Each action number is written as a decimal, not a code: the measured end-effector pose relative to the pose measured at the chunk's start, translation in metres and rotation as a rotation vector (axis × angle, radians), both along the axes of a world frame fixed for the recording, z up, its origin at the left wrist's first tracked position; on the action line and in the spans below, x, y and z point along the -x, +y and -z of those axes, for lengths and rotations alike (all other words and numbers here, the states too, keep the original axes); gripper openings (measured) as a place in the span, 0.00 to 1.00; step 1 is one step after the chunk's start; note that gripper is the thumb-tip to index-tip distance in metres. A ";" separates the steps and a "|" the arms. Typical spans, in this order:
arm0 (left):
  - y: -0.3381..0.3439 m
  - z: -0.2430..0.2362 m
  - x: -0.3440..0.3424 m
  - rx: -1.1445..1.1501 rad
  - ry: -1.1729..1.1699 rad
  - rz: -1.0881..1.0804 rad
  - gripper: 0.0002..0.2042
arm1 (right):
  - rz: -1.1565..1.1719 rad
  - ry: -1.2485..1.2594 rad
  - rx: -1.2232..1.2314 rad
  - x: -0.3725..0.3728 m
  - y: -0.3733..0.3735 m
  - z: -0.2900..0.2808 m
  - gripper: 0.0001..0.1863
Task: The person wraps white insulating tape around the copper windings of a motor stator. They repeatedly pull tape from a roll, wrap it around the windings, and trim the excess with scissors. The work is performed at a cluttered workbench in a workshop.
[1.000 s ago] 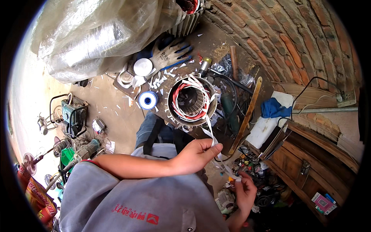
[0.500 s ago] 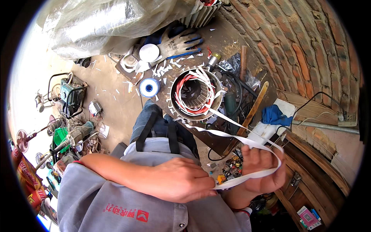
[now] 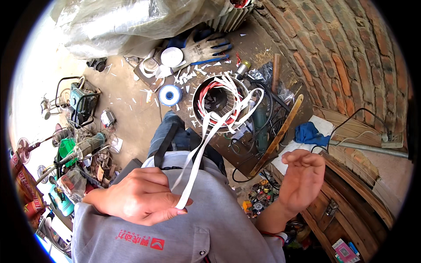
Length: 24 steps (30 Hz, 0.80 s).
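Tape (image 3: 190, 184) stretches from the ring of red wires (image 3: 202, 97) in the metal drum (image 3: 196, 109), on the brown table (image 3: 249, 46), to the left hand (image 3: 148, 196), pinched between thumb and fingers. The right hand (image 3: 305, 180) hangs loosely spread, with nothing seen in it. A steady, gentle pull would likely serve best, strip kept flat; the slack loop beyond the drum's right rim could twist or snag, so the right hand might guide it.

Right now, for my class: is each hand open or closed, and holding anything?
Left hand: closed, pinching the flat white tape.
Right hand: open, fingers slightly curled, holding nothing.
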<state>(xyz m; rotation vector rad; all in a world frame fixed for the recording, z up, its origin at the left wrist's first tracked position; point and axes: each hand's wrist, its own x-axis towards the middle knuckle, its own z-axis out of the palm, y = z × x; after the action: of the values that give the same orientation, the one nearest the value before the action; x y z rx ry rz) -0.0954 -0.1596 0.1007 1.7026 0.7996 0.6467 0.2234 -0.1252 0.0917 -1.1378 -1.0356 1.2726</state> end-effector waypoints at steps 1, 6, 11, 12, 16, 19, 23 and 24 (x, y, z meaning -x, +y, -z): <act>0.002 -0.005 0.001 -0.038 -0.040 0.009 0.08 | -0.116 -0.095 -0.068 0.016 -0.004 -0.001 0.21; 0.011 -0.020 -0.010 -0.069 -0.317 0.206 0.08 | -0.861 -0.316 -0.504 0.088 0.004 -0.023 0.31; 0.003 -0.042 0.020 0.247 -0.365 0.282 0.07 | -0.984 0.083 -0.437 0.039 0.016 -0.039 0.12; 0.004 -0.044 0.030 0.242 -0.347 0.296 0.07 | -0.769 0.251 -0.402 0.027 0.011 -0.045 0.14; -0.001 -0.037 0.070 0.327 -0.290 0.318 0.08 | -0.322 0.497 -0.373 -0.088 0.029 -0.064 0.18; -0.022 -0.011 0.093 0.430 -0.155 0.091 0.10 | -0.122 0.522 -0.239 -0.149 0.055 -0.055 0.21; -0.036 0.030 0.116 0.789 0.261 -0.248 0.14 | -0.048 0.505 -0.248 -0.172 0.071 -0.048 0.24; -0.042 0.050 0.127 0.822 0.275 -0.282 0.14 | -0.181 0.477 -0.280 -0.164 0.070 -0.056 0.25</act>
<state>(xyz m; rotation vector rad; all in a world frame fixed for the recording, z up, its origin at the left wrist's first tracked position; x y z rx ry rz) -0.2219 -0.2019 0.0508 0.9354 1.2977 0.2005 0.3872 -0.0556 0.1473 -0.5000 -0.9277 1.4006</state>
